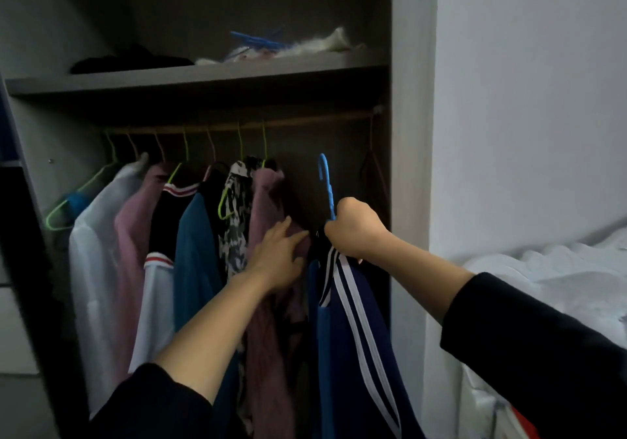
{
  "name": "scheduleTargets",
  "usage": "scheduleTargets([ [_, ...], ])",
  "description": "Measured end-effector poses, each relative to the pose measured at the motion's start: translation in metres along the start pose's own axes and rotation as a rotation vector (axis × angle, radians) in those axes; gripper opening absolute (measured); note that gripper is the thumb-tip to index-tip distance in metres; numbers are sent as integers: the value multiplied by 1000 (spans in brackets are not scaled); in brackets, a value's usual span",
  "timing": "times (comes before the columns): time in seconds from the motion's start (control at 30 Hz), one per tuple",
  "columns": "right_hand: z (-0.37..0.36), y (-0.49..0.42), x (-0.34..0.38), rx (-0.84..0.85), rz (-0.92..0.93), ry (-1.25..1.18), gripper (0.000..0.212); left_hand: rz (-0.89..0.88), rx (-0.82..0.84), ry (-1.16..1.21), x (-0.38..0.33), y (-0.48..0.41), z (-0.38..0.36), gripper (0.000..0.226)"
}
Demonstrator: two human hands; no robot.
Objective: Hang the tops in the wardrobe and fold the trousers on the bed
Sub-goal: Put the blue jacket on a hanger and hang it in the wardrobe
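Right hand: the right hand [353,228], right of centre in the frame, has its grip curled tight round the stem of a blue hanger [325,180] and the bunched neck of the top on it.
Task thing: a navy top with white stripes [353,320] hangs from that hanger, down to the bottom edge of the frame, at the right end of the wardrobe [407,133].
Hanger hook: it points up, below the rail [288,122] and not yet on it.
Left hand: the left hand [281,258], at centre frame, has its grip spread, the fingers straight and pressed against a mauve garment [268,194] just left of the navy top.
On the rail: from left to right a white shirt [91,241], a pink top [132,228], a black top with red-and-white trim [169,221], a teal garment [193,252], a black-and-white patterned garment [237,207], then the mauve one; most hang on green hangers [68,207].
Far right of the rail: a dark bare hanger [373,174].
Shelf: the shelf [169,80] above the rail carries dark folded cloth [129,60] at the left, with loose blue hangers [258,42] and something white and fluffy [325,43] at the right.
Right of the frame: a white wall [526,99] and, below it, a bed [543,275] with rumpled white bedding.
Sleeves: both forearms are bare, with black sleeves pushed up.
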State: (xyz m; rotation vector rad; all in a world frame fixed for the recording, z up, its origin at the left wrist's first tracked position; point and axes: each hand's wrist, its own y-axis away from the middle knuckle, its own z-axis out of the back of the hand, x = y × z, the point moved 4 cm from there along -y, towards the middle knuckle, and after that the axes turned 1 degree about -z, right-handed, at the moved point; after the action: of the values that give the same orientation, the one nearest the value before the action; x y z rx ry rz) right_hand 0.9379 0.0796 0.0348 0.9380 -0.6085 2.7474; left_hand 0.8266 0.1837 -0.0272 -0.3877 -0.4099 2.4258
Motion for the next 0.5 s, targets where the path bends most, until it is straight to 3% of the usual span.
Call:
scheduleTargets([
  [0.17,-9,-70,16,-81,-7,72,10,-1,-128,-182,42,-62,26,63],
  [0.5,-9,-209,46,-286,-48,204,22,-24,-275,-173,107,-188,71,82],
])
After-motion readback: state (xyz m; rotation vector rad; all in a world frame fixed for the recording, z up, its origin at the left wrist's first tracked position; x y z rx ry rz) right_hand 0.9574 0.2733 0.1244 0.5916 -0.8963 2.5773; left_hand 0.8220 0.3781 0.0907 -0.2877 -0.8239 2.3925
